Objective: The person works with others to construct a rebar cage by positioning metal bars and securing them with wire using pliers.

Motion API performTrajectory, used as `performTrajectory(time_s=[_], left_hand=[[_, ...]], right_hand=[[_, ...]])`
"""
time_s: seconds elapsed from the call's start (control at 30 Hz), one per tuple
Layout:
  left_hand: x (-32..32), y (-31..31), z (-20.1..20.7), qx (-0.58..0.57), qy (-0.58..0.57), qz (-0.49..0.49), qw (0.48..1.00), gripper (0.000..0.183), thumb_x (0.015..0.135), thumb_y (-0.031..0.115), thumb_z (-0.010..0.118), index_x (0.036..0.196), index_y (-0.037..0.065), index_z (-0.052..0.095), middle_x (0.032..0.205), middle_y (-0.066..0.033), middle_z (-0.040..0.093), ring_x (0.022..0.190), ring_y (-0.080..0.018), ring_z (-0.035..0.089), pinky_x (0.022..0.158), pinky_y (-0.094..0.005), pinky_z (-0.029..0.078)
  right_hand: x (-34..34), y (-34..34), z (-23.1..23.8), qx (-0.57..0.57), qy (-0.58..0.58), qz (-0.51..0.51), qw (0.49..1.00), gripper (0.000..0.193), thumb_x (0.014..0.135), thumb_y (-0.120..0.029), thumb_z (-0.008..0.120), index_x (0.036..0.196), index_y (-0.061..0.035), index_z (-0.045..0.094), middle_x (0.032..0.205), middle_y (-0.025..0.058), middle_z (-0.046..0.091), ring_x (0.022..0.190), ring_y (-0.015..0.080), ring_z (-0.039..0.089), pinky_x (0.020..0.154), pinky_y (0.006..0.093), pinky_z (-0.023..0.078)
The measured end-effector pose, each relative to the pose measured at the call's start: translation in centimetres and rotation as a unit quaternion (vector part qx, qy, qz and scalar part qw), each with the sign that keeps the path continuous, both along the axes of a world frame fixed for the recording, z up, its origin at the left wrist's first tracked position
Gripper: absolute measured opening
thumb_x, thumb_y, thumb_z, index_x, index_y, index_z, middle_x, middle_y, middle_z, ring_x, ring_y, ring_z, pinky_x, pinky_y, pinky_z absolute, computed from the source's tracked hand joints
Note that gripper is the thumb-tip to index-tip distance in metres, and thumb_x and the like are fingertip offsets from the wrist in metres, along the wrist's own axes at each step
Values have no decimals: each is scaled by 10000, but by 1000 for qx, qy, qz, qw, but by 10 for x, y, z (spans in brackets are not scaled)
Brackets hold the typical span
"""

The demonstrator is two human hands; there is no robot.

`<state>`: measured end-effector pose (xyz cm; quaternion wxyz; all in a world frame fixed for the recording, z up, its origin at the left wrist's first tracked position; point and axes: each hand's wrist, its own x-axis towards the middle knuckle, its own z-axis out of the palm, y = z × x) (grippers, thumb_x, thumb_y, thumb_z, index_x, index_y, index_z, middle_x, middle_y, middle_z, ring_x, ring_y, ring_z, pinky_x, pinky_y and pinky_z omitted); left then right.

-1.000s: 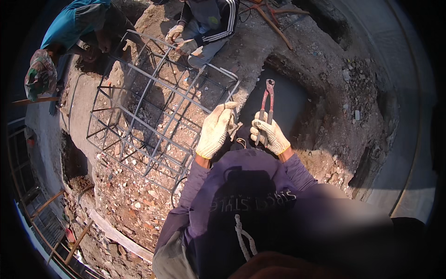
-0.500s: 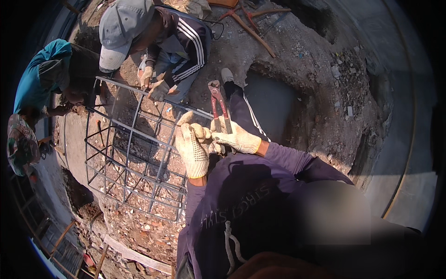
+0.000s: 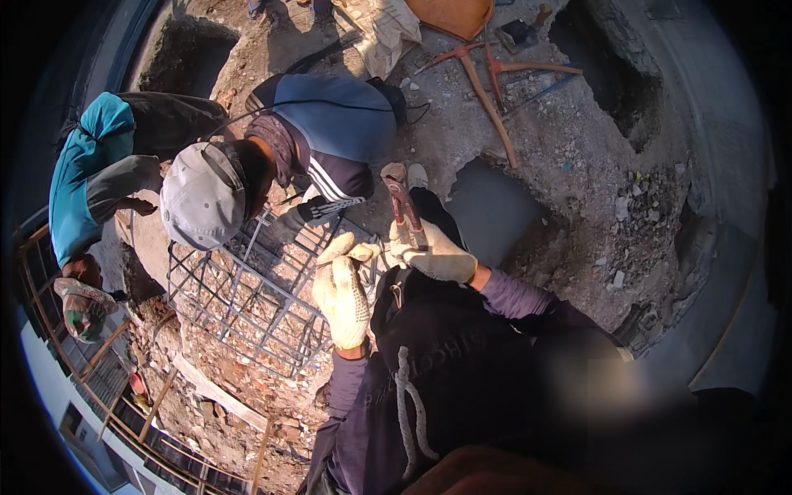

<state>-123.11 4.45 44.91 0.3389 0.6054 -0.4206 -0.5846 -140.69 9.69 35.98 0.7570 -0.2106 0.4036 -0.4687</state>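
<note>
My right hand (image 3: 437, 252), in a pale dotted work glove, is closed round the handles of red-handled pincers (image 3: 401, 198). Their jaws point away from me. Close beside it, my left hand (image 3: 342, 297) wears a matching glove, its fingers curled toward the right hand. Something thin and greyish lies between the two hands, too small to name; whether the left fingers grip it is hidden. Left of my hands stands a cage of tied steel rebar (image 3: 270, 285) over rubble. A co-worker in a grey cap (image 3: 202, 196) bends over its far side, hands partly hidden.
Another person in a teal top (image 3: 91, 177) stoops at the far left. Pickaxes with wooden handles (image 3: 492, 115) lie beyond, near an orange-brown pan (image 3: 450, 15) and a pale sack (image 3: 379, 37). A pit with grey water (image 3: 491, 206) opens ahead to the right; another pit (image 3: 606, 74) is farther off.
My view has tilted, so the cage and workers appear shifted. The co-worker in the cap has bent lower over the cage. My hands have drawn slightly apart; the pincers stay in my right hand.
</note>
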Motion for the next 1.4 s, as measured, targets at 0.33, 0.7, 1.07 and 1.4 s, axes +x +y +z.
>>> performTrajectory(time_s=[0.33, 0.7, 1.07, 1.4], left_hand=[[-49, -39, -17, -125, 240, 176, 946, 404, 1054, 315, 536, 1248, -39, 526, 857, -67, 555, 779, -184, 589, 836, -420, 569], [-117, -143, -20, -125, 336, 337, 871, 325, 1070, 251, 481, 1276, 3, 522, 667, 31, 280, 540, -78, 260, 479, -236, 255], [-206, -272, 5, -379, 382, 273, 798, 363, 1071, 230, 405, 1326, -27, 432, 655, 14, 341, 498, -91, 311, 411, -229, 276], [-243, -260, 51, -367, 210, 487, 764, 283, 1071, 268, 399, 1122, 18, 520, 590, 23, 321, 465, -97, 264, 425, -260, 276]], right_hand=[[-52, -60, 36, -97, 299, 85, 945, 241, 936, -211, 713, 1007, -50, 549, 802, 55, 590, 724, 136, 591, 672, 328, 482], [-166, -123, 2, -127, 427, 81, 892, 282, 939, -229, 700, 1080, -15, 582, 933, 174, 665, 862, 328, 685, 765, 382, 510], [-343, -289, 4, -143, 358, 182, 905, 250, 949, -176, 680, 1085, 10, 583, 878, 165, 625, 773, 231, 632, 731, 354, 495], [-396, -374, 23, -113, 319, 288, 896, 228, 948, -182, 693, 1077, -26, 589, 913, 78, 630, 870, 149, 608, 769, 316, 490]])
